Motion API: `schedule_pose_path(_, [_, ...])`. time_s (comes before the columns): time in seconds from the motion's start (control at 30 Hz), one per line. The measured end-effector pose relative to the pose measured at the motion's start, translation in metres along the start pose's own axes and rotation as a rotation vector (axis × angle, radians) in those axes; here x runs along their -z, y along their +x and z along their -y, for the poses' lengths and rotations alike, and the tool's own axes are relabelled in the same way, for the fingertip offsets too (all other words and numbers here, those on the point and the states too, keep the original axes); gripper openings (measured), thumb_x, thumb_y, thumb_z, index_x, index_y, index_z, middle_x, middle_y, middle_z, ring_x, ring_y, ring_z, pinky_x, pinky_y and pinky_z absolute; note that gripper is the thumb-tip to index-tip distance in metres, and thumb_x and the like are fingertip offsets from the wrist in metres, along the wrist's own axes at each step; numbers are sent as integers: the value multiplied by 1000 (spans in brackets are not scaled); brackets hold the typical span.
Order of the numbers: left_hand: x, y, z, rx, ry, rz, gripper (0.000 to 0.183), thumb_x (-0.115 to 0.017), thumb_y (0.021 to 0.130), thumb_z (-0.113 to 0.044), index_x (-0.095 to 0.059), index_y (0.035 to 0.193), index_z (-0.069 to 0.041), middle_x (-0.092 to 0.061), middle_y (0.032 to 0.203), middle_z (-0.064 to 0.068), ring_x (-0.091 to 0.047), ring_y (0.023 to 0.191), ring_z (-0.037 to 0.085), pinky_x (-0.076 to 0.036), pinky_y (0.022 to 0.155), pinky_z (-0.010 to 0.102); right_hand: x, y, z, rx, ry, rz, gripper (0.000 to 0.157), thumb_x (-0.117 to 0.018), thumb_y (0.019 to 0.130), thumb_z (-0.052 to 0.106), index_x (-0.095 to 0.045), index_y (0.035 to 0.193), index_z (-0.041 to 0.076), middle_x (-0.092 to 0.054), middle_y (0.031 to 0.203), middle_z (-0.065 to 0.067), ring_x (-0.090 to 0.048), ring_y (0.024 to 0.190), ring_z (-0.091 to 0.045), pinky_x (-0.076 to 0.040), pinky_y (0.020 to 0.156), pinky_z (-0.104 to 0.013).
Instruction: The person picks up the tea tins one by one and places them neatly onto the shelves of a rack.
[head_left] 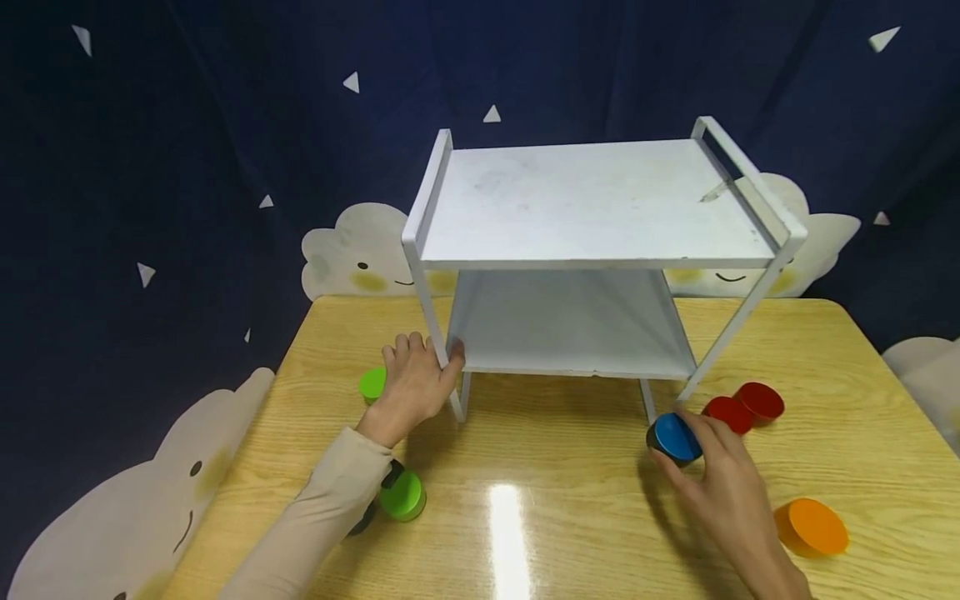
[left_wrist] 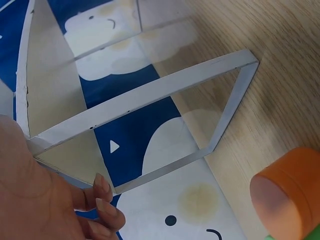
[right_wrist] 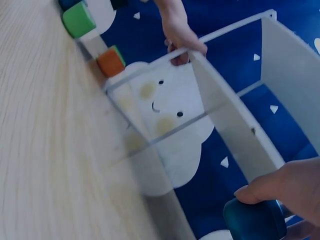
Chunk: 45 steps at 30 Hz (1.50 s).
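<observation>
A white two-tier shelf rack (head_left: 600, 204) stands on the table. My left hand (head_left: 414, 379) grips its left front post by the lower tier, the thumb at the front. In the left wrist view, the fingers of the left hand (left_wrist: 55, 200) bend around the white frame. My right hand (head_left: 723, 487) holds a blue-topped round block (head_left: 675, 437) between thumb and fingers, close to the rack's right front leg. In the right wrist view, the thumb lies on the dark blue block (right_wrist: 255, 220); whether it touches the table I cannot tell.
Two red round blocks (head_left: 761, 402) stand right of the rack, and an orange one (head_left: 812, 528) is nearer the front. Left of the rack are a green-topped block (head_left: 372, 384) and another green block (head_left: 403, 497), beside dark pieces partly hidden by my sleeve. A dark blue curtain (head_left: 225, 100) hangs behind.
</observation>
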<state>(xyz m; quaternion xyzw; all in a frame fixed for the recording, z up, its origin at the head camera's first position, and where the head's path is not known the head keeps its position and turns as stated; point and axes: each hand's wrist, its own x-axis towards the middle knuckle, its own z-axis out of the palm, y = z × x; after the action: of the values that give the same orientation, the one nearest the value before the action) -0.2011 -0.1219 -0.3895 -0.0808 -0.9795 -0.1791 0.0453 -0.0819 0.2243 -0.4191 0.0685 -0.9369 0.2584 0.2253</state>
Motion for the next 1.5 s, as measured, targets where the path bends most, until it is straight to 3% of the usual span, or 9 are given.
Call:
schedule_pose_path(0.37, [1, 1, -2, 29, -5, 50, 56, -20, 100, -48, -46, 75, -5, -41, 81, 13, -33, 81, 31, -23, 76, 42, 4, 16, 38, 120, 40, -21, 62, -87, 66, 10, -59, 120, -3, -59, 111, -21, -58, 95, -36, -52, 72, -53])
schedule_pose_path(0.77, [1, 0, -2, 15, -3, 49, 55, -18, 100, -47, -46, 76, -6, -41, 81, 12, -33, 81, 31, -22, 75, 42, -2, 46, 77, 312, 100, -45, 61, -87, 66, 13, -62, 121, -2, -61, 113, -17, -59, 100, -33, -53, 76, -48])
schedule_pose_path(1.3, [0, -3, 2, 14, -9, 7, 53, -21, 100, -45, -44, 73, -6, -40, 78, 12, -32, 77, 32, -21, 72, 41, -25, 95, 119, 415, 172, 33, 55, -83, 76, 21, -62, 121, -1, -61, 116, -18, -58, 106, -34, -51, 84, -46])
schedule_pose_path(1.5, [0, -2, 1, -1, -4, -13, 53, -23, 100, -46, -44, 72, -6, -40, 77, 12, -34, 78, 32, -23, 71, 42, -34, 120, 128, 407, 184, 89, 55, -81, 77, 21, -61, 123, -2, -61, 117, -20, -59, 104, -36, -52, 82, -46])
